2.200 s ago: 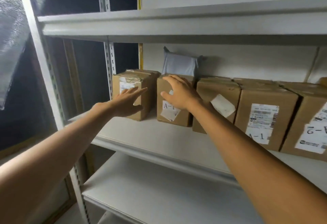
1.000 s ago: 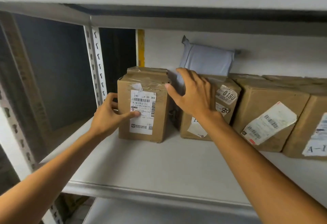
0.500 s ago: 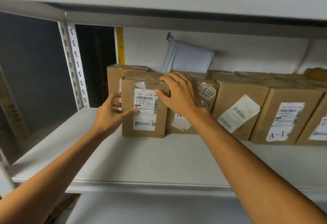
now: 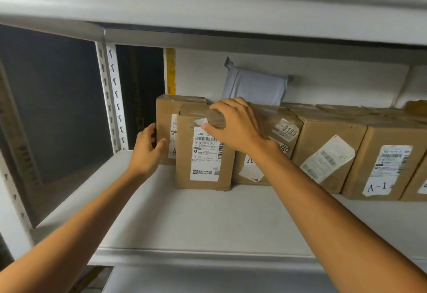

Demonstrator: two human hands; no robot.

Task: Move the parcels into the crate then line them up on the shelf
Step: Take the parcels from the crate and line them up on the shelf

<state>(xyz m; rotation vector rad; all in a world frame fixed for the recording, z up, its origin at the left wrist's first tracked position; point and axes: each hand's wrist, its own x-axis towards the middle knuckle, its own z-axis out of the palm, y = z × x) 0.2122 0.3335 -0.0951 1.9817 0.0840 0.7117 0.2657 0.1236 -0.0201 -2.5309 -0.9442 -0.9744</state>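
our right hand (image 4: 235,126) is clamped on the top front edge of the front parcel (image 4: 203,168), fingers curled over its taped top and thumb pressed on the face just above the white label. this parcel stands upright on the shelf (image 4: 208,223) directly under that hand, a little forward of the row.

our left hand (image 4: 147,151) grips the rear parcel (image 4: 164,117), fingers wrapped round its left side and thumb on its front. that parcel sits just behind and to the left of the one in the right hand, which partly hides it.

to the right of the right wrist, just beside the held parcel, we see a box with an 0180 sticker (image 4: 285,131), then a box with a slanted label (image 4: 328,156), then a box marked a-1 (image 4: 383,170), side by side. beyond the right hand's knuckles a grey mailer bag (image 4: 254,87) leans at the back wall. left of the left hand stands a slotted upright (image 4: 115,98).
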